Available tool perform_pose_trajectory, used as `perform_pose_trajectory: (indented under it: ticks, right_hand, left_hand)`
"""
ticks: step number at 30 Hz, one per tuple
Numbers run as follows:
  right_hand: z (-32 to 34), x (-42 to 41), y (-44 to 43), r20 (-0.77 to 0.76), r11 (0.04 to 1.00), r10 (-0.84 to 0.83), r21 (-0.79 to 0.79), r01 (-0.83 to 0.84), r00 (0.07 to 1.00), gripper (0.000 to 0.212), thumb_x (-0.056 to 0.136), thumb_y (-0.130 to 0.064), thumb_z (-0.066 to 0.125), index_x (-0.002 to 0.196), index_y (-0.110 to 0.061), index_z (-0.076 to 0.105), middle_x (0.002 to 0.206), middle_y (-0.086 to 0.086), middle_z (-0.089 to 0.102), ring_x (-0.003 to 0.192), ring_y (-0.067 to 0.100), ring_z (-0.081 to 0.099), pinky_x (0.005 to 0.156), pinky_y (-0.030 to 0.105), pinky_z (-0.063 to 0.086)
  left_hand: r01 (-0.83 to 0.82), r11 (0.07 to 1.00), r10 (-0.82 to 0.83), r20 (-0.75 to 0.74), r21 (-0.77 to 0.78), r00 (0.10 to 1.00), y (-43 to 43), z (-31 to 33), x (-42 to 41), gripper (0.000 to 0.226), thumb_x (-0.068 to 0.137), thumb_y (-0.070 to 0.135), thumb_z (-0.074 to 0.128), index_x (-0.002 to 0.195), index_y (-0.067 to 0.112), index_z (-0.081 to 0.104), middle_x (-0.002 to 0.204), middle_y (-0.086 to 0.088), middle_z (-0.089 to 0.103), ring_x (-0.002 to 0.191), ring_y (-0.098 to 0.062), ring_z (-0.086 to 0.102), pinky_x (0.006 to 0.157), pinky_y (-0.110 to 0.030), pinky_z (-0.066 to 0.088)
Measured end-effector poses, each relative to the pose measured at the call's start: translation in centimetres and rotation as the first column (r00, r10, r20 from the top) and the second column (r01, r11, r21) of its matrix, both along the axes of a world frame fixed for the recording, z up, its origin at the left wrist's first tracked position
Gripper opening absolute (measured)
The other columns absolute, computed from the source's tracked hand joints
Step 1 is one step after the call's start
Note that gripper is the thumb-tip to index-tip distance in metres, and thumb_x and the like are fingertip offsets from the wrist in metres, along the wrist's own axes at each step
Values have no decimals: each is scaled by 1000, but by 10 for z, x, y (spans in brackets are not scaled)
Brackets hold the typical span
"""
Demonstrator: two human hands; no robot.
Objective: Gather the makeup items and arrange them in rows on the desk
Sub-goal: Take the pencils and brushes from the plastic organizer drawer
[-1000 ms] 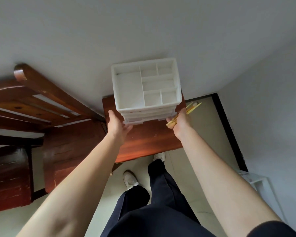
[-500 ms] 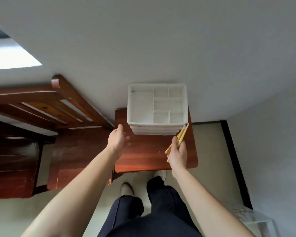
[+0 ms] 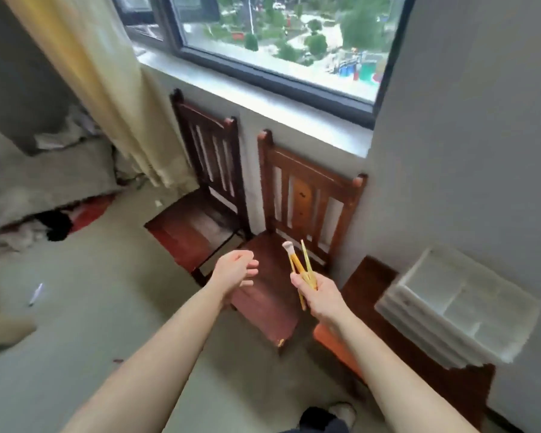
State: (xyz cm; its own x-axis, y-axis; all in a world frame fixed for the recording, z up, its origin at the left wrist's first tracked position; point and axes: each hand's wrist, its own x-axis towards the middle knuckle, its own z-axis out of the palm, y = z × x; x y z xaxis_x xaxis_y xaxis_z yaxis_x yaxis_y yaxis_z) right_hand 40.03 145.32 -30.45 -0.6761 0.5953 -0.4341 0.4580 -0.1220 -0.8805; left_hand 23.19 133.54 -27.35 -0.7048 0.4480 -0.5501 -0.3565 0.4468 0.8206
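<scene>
My right hand (image 3: 319, 292) grips a small bundle of yellow-handled makeup brushes (image 3: 299, 264), their tips pointing up and away; one has a pale bristle head. My left hand (image 3: 236, 271) hangs in the air to the left of them, fingers loosely curled, holding nothing. The white compartmented organizer (image 3: 459, 304) sits on a dark wooden stool (image 3: 372, 282) against the wall at the right, apart from both hands.
Two dark wooden chairs (image 3: 310, 195) stand under a window (image 3: 281, 35). A pale curtain (image 3: 100, 82) hangs at the left. Clutter and cloth (image 3: 44, 195) lie on the floor at far left. A small white item (image 3: 35, 293) lies on the floor.
The view has swung left from the organizer to the chairs and window. Both hands have left the organizer, which now stands on the stool at the right. The brushes stay in my right hand.
</scene>
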Motion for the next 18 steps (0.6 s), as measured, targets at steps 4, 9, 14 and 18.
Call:
perform_pose_trajectory:
  ticks: [4,9,14,18]
  right_hand:
    - [39,-92,-100,-29,937,348,42,-347,937,36,86,-51,72,84,-15,68,65,-5,59,59,9,51,59,23,43]
    - [68,-189,-287,-3,704,701,164,-692,713,34,83,-45,77,66,-22,58,56,-6,49,48,9,40,48,18,34]
    - [84,-260,-485,66,353,925,210,-912,373,61,76,-54,80,56,-22,32,58,-3,29,54,13,25,50,29,21]
    - [92,-294,-624,91,171,977,207,-963,193,66,74,-59,80,65,-22,26,58,-2,26,52,15,21,45,25,19]
  left_hand:
    - [-177,976,183,-34,125,983,-137,33,-51,19,98,32,54,108,18,62,113,-10,68,101,-25,67,71,-33,53]
    - [-302,922,329,-84,241,940,-351,63,-84,23,93,42,61,103,25,73,97,4,71,83,-11,63,67,-27,47]
    - [-554,803,590,-162,217,791,-571,77,-77,5,90,17,67,87,15,72,82,0,71,79,-13,63,63,-25,41]
    - [-712,658,750,-134,245,648,-707,71,-61,11,85,7,72,96,11,70,83,-1,71,71,-10,66,59,-19,42]
